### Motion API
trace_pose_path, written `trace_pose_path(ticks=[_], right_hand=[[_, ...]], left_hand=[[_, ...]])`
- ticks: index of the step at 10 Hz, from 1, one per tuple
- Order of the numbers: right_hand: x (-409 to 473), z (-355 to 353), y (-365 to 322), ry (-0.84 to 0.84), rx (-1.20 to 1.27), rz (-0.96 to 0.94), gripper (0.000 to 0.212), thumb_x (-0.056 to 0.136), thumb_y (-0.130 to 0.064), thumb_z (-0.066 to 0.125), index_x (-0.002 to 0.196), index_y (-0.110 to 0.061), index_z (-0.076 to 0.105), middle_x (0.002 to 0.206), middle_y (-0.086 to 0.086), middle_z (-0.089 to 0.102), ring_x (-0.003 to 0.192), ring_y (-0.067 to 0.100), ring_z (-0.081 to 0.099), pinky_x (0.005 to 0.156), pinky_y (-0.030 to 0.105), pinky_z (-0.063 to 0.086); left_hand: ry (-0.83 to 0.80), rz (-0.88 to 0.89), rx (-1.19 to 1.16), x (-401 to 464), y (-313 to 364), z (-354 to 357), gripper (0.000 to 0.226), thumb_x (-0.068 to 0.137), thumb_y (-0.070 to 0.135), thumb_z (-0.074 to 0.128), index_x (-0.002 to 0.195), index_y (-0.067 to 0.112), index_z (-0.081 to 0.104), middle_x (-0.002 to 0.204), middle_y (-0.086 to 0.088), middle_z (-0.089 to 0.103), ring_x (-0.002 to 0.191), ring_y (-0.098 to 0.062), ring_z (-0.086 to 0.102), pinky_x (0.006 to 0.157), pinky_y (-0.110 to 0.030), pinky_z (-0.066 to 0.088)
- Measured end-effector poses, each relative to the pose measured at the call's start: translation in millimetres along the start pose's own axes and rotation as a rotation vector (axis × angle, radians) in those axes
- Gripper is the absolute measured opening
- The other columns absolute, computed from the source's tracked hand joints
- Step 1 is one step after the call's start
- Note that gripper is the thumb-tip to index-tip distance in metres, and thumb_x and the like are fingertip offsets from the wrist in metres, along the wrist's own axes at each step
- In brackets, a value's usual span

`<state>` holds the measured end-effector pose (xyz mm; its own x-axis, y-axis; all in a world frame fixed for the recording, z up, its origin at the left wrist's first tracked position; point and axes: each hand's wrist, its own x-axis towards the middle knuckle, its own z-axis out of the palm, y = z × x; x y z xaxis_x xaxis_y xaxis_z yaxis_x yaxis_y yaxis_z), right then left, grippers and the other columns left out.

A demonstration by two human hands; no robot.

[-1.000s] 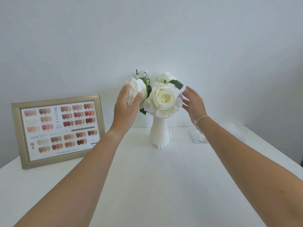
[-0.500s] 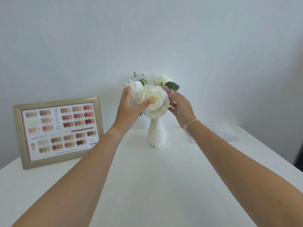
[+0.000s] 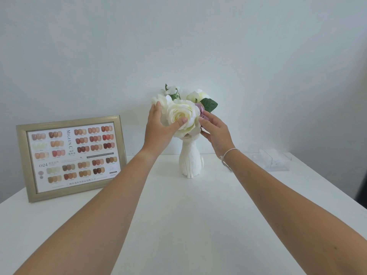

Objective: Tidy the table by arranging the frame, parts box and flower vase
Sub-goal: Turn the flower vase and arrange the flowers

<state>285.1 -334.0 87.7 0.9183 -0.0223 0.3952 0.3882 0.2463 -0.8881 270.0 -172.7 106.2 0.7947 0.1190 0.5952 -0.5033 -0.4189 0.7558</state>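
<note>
From the head camera, both bare arms reach forward over the white tabletop (image 3: 188,225) to the white ceramic vase with ribbed, cat-like body (image 3: 190,161), which stands upright near the back middle of the table, close to the pale wall (image 3: 198,46). In its mouth sits a bunch of cream-white artificial roses with green leaves and a small mauve bloom (image 3: 179,116). The left hand (image 3: 158,130) is cupped around the left side of the big front rose, fingers lying up along the outer petals and close together, the thumb (image 3: 179,123) stretched across the face of the flower with its tip pressed into the petals, so thumb and fingers grip the bloom between them. The right hand (image 3: 215,132) comes in from the other side, fingertips curled lightly against the mauve bloom and the right edge of the bouquet; whether it truly pinches a petal or only touches, I cannot tell (the fingertips disappear behind the flowers). A thin silver bracelet (image 3: 228,155) circles the right wrist. Over on the left, the champagne-gold rectangular picture frame holding a chart of nail colour swatches (image 3: 71,156) stands propped, leaning back, well apart from the vase. On the right, near the back edge, lies the clear plastic parts box with compartments (image 3: 275,159), flat on the table, just beyond the right forearm; its contents are too faint to read.
</note>
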Motion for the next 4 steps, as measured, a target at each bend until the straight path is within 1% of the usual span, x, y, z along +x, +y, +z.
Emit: trace_pose_path(ticks=[1,2,3,4], right_hand=[[-0.2,-0.2,-0.2,0.017,0.000,-0.004,0.043,0.085,-0.017,0.061,0.127,-0.013,0.054,0.118,0.008,0.061,0.112,0.021,0.058,0.102,0.040,0.046],[-3.8,-2.3,-1.7,0.031,-0.015,-0.005,0.043,0.084,-0.017,0.061,0.127,-0.015,0.054,0.124,0.011,0.060,0.114,0.023,0.058,0.101,0.041,0.046],[-9.5,-5.6,-1.8,0.035,-0.049,-0.012,0.043,0.083,-0.021,0.062,0.125,-0.021,0.055,0.127,0.008,0.059,0.117,0.021,0.057,0.100,0.039,0.046],[-18.1,-8.8,0.0,0.063,-0.093,-0.024,0.043,0.083,-0.026,0.063,0.125,-0.024,0.054,0.131,-0.002,0.056,0.116,0.015,0.056,0.096,0.033,0.047]], left_hand=[[0.005,0.007,0.003,-1.2,-0.3,1.0,0.097,0.075,0.048,0.068,0.147,0.015,0.013,0.158,0.004,0.011,0.143,-0.008,0.011,0.105,-0.018,0.014],[-0.002,0.003,0.006,-4.2,-0.4,-1.6,0.097,0.075,0.049,0.068,0.147,0.016,0.012,0.158,0.004,0.009,0.144,-0.008,0.010,0.109,-0.021,0.014],[-0.030,-0.008,0.007,-10.3,0.4,-4.9,0.096,0.076,0.051,0.066,0.147,0.018,0.011,0.159,0.003,0.006,0.144,-0.009,0.008,0.115,-0.029,0.016],[-0.026,-0.006,0.031,-19.3,4.0,-11.4,0.094,0.075,0.056,0.064,0.148,0.021,0.014,0.158,0.000,0.009,0.144,-0.012,0.010,0.116,-0.031,0.017]])
